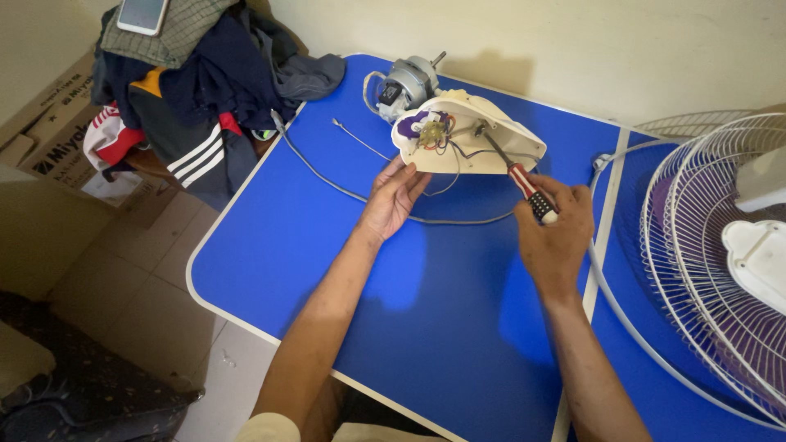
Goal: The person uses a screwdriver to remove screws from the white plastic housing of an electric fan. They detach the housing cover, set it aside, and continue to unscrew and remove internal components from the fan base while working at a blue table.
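Gripping a red-handled screwdriver (519, 178), right hand (557, 233) fingers closed; tip set inside the cream fan housing (483, 139). Left hand (393, 196) open, fingertips touching the housing's near edge. Housing lies on blue counter (327, 245), motor (405, 82) behind, grey cord (327, 176) trailing left. Wire fan guard (712, 245) at right.

The flat laminate tabletop (426, 311) is bright blue with a white edge. The curved plastic fan housing (483, 135) is cream, holding purple parts and red and black wires. The screwdriver (524, 184) has a red-and-black handle with a white cap. The round wire fan guard (696, 245) is white over purple blades.
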